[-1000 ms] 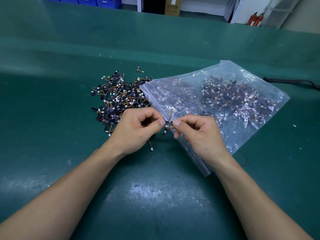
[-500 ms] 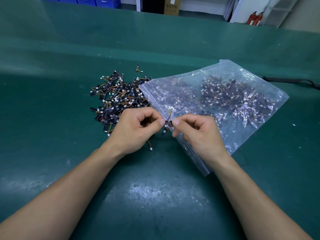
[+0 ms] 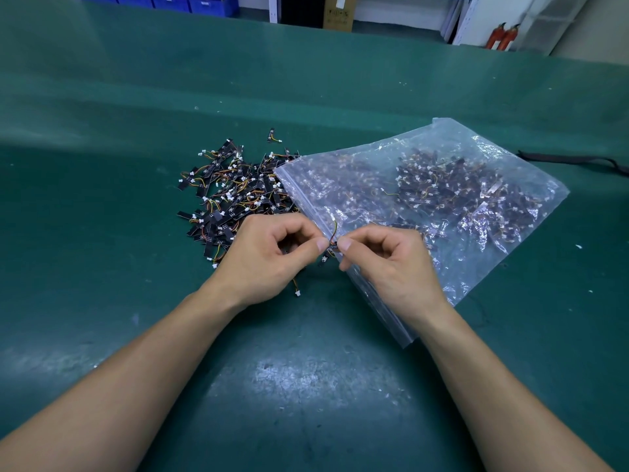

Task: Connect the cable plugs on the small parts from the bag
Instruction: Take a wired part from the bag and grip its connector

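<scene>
1. In the upper left of the frame, blue bins (image 3: pixel 163 1) stand beyond the far edge of the green table (image 3: pixel 102 97).
2. Left of centre, a pile of small parts (image 3: pixel 231 192), black strips with orange and yellow wires and white plugs, lies on the table. Its right side touches the bag's edge.
3. Just below the pile, the left hand (image 3: pixel 269 260) has its fingers (image 3: pixel 320 245) curled, with thumb and forefinger clamped on the left end of one held part (image 3: pixel 333 246). A loose wire (image 3: pixel 296 291) with a white plug shows at the lower edge of this hand.
4. The held part sits at the centre of the frame, between the two hands, over the bag's near edge. It is too small to tell whether its plug is seated.
5. The right hand (image 3: pixel 391 267) pinches the part's right end, its other fingers curled.
6. Right of centre, the clear plastic bag (image 3: pixel 442 185) lies flat on the table, with more parts inside.
7. At the right edge lies a black strap (image 3: pixel 571 160).
</scene>
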`<state>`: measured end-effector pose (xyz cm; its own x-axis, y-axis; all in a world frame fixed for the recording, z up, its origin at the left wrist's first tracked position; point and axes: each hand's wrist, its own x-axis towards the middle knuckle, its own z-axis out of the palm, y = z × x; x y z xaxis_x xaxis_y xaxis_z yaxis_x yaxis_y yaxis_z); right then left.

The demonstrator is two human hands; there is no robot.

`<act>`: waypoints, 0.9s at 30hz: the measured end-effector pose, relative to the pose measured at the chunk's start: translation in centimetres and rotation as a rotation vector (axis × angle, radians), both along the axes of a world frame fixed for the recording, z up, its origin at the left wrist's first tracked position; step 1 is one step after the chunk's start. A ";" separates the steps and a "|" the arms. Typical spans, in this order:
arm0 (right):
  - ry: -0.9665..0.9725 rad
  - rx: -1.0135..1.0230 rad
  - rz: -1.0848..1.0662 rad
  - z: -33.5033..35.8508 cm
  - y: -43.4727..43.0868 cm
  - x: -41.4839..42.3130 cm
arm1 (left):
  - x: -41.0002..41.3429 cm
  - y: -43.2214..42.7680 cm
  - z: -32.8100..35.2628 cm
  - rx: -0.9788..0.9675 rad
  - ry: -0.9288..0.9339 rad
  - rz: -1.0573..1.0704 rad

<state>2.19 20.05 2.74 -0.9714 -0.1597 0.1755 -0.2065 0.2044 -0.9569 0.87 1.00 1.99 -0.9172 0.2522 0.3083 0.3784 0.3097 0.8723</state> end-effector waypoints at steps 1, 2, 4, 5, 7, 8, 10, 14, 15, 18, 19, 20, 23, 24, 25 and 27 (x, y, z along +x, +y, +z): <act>0.006 0.018 -0.002 0.0 0.0 0.0 | 0.0 0.0 0.0 -0.002 0.001 0.001; 0.011 0.032 -0.005 0.0 0.0 -0.1 | 0.0 0.0 0.0 -0.001 0.000 0.002; 0.020 0.039 -0.009 0.1 -0.1 -0.1 | 0.0 0.0 0.0 0.001 -0.011 0.001; 0.024 0.037 -0.011 0.1 -0.1 -0.1 | 0.0 -0.1 0.0 0.002 -0.014 -0.003; 0.024 0.031 -0.013 0.1 -0.1 -0.1 | 0.0 -0.1 0.0 0.004 -0.010 -0.008; 0.020 0.027 -0.012 0.1 -0.1 -0.1 | 0.0 0.0 0.0 0.003 -0.005 -0.007; 0.010 0.018 -0.010 0.1 -0.1 -0.1 | 0.0 0.0 0.0 0.007 -0.001 -0.002; 0.005 -0.007 -0.020 0.1 -0.1 0.0 | 0.0 0.0 0.1 0.003 0.004 0.005; 0.005 -0.009 -0.025 0.1 -0.1 0.0 | 0.0 0.0 0.1 0.001 0.005 0.005; 0.014 0.014 -0.026 0.0 -0.1 0.0 | 0.0 0.0 0.0 -0.006 0.004 0.001; 0.016 0.018 -0.029 0.0 -0.1 0.0 | 0.0 0.0 0.0 -0.012 0.004 0.000; 0.016 0.018 -0.035 0.0 -0.1 0.0 | 0.0 -0.1 0.0 -0.018 0.003 -0.001; 0.014 0.023 -0.044 0.0 -0.1 -0.1 | 0.0 -0.1 -0.1 -0.014 0.001 0.003; 0.015 0.027 -0.041 0.0 -0.1 -0.1 | 0.0 -0.1 -0.1 -0.011 0.003 0.006; 0.015 0.030 -0.037 0.1 -0.1 0.0 | 0.0 -0.1 0.0 -0.011 0.007 0.009; 0.004 0.026 -0.037 0.1 -0.2 0.1 | -0.1 0.0 -0.1 -0.014 0.023 0.013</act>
<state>2.30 19.89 2.87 -0.9761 -0.1282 0.1754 -0.2019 0.2364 -0.9504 0.79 0.97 1.93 -0.9133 0.2443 0.3260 0.3940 0.3267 0.8590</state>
